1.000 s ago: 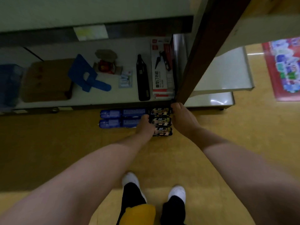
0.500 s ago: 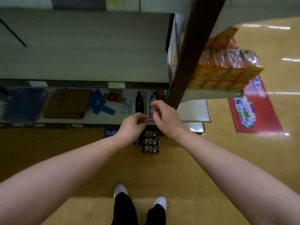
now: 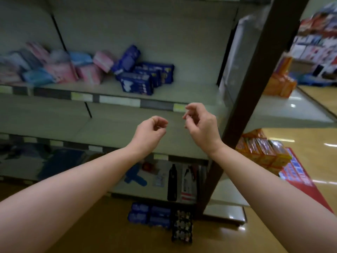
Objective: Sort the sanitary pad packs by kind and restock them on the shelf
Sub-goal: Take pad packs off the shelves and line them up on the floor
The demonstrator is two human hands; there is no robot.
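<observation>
Hands (image 3: 148, 133) (image 3: 201, 127) loose, empty, nr shelf edge (image 3: 156, 105)

Nothing here reads clearly: the print on the dark blue packs (image 3: 138, 84), the shelf-edge tags (image 3: 82, 96) and the red floor mat (image 3: 299, 173) may be lettering, but it's all blurred.

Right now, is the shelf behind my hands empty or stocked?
Empty, as far as shows: the middle shelf is bare grey board, no packs on it.

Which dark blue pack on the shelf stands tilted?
The leftmost dark blue pack, leaning beside a pink pack; the other dark blue packs sit level to its right.
</observation>
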